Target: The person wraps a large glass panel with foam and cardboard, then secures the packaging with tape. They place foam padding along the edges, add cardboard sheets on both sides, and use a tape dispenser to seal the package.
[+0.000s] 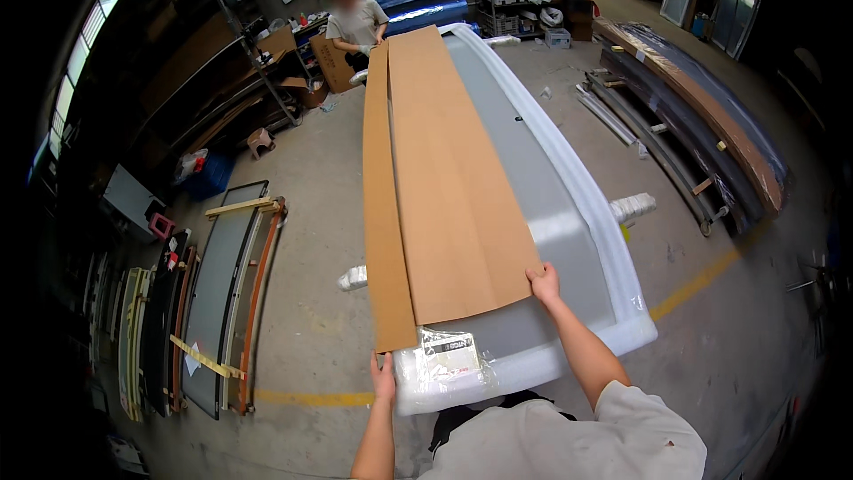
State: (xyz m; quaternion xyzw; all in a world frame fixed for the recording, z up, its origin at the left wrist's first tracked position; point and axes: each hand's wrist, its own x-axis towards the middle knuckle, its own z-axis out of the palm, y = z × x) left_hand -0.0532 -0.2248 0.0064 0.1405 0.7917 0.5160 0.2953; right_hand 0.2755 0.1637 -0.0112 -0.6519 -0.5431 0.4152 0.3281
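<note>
From the head view, you are standing at the near end of a long, grey panel wrapped in clear plastic with a thick white foam edge (569, 213), which stretches away from you across the concrete floor (311, 178). On top of it lie two long sheets of brown cardboard: a wide sheet (444, 169) covering the middle of the panel, and a narrow strip (380, 213) lying along its left side, partly overlapped by the wide one.

Your right hand (544, 284) rests on the near right corner of the wide sheet; its fingers are closed on that corner, thumb side toward you. Your left hand (384, 378) reaches up at the near end of the narrow strip, its fingers touching the strip's lower edge just beside the wrapped corner of the panel; you cannot tell whether they are gripping it or only pressing against it.

A folded white paper under the plastic wrap (449, 351) sits at the near left corner of the panel, between your two hands.

At the far end a second person in a light shirt (355, 22) stands bent over the panel, hands near the far end of the narrow strip.

To your left, several framed glass panels with orange and wooden edges (222, 293) lie on the floor. To your right, a stack of long dark curved panels (702, 107) lies well apart from the wrapped one. A yellow line (702, 280) runs across the floor.
</note>
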